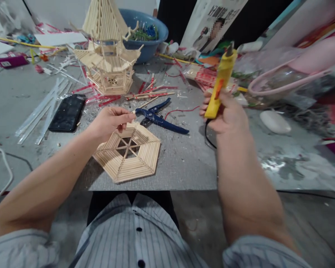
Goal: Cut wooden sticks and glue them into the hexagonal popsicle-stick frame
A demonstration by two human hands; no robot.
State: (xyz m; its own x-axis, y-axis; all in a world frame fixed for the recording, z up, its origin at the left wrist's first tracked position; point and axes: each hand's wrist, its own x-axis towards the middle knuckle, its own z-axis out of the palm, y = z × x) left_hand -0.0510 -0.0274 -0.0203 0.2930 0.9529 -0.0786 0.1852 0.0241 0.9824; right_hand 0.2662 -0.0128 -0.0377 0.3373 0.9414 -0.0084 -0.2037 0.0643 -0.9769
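My right hand [226, 108] is wrapped round a yellow glue gun [222, 82], held up over the table with its metal tip pointing up and a black cord hanging below. My left hand [113, 121] has thumb and fingers pinched together above the far left edge of a hexagonal panel of wooden sticks [143, 163]. Anything in that pinch is too small to make out. The panel lies flat, with spokes meeting in its open centre. Just beyond it, touching or close to my left fingertips, are dark blue cutting pliers [159, 121] with handles spread.
A stick-built pagoda model [110, 63] stands at the back, before a blue basin [156, 35]. To the left lie a black phone [67, 113] and clear glue sticks [44, 108]. Loose wooden sticks [147, 93] lie mid-table. A white oval object [275, 121] rests at right.
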